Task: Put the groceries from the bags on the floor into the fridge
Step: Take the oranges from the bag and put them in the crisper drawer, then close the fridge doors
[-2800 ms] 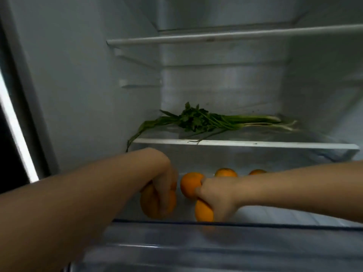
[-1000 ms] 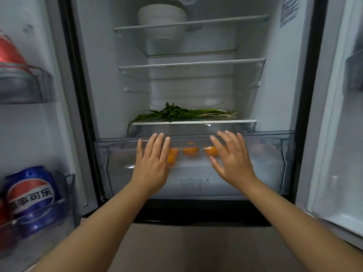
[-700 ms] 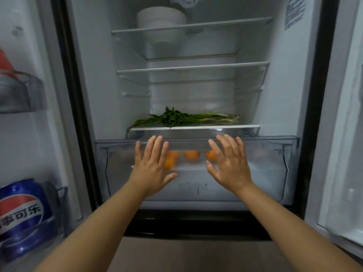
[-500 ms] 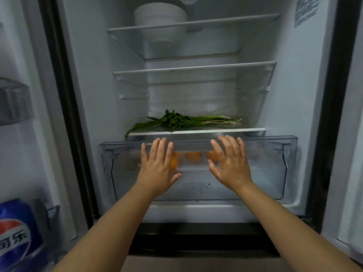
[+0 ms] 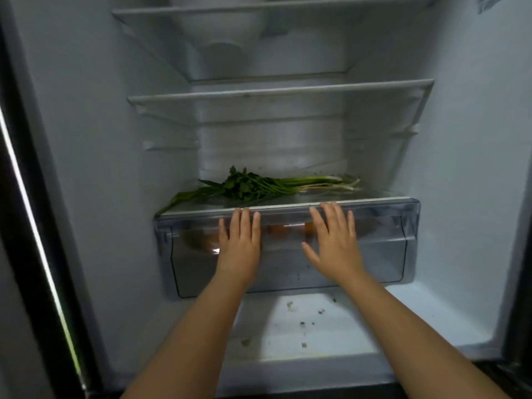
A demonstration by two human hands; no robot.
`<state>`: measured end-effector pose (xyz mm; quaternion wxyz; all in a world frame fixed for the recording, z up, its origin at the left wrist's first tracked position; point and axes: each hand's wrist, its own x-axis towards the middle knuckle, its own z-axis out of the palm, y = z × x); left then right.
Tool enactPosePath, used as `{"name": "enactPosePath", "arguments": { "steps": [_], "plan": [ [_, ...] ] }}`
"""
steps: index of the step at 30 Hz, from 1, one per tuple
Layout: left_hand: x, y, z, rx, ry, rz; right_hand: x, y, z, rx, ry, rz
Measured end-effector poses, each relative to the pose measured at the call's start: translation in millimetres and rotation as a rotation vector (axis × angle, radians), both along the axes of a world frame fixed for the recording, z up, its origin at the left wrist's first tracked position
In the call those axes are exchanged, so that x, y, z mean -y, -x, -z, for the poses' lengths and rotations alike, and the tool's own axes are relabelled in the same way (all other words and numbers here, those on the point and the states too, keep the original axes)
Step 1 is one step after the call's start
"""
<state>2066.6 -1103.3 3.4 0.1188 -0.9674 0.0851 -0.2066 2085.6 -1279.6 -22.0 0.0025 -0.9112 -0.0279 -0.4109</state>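
Note:
The fridge stands open in front of me. Its clear crisper drawer (image 5: 383,254) sits pushed in under the lowest glass shelf (image 5: 374,200). My left hand (image 5: 240,246) and my right hand (image 5: 334,243) press flat against the drawer's front, fingers straight and pointing up. Several oranges (image 5: 280,230) show dimly through the drawer wall between my hands. A bunch of green herbs and spring onions (image 5: 259,187) lies on the shelf above the drawer.
Two more glass shelves (image 5: 288,92) sit higher up; a white bowl shows faintly above the top one. The fridge floor (image 5: 331,326) below the drawer carries small crumbs. A dark door frame (image 5: 31,197) runs down the left.
Both hands let go of the oranges, came out of the drawer and pushed its front. The drawer slid back into the fridge, and my view moved closer.

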Motion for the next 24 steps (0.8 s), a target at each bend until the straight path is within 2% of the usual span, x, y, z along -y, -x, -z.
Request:
{"name": "enactPosePath", "arguments": {
  "steps": [7,11,14,21,24],
  "plan": [
    [-5,-2,2,0.021,0.003,0.016,2,10,-4,-0.032,-0.001,-0.119],
    [-5,22,-6,-0.041,0.034,0.015,5,36,-18,-0.305,-0.048,-0.166],
    [-6,67,-3,-0.057,0.129,-0.037,5,72,-18,-0.371,-0.065,-0.229],
    [-48,225,6,0.23,0.261,-0.124,-6,186,3,-0.424,-0.062,-0.38],
    [-77,295,4,0.377,0.219,-0.098,-32,230,3,-0.375,-0.106,-0.502]
  ]
}}
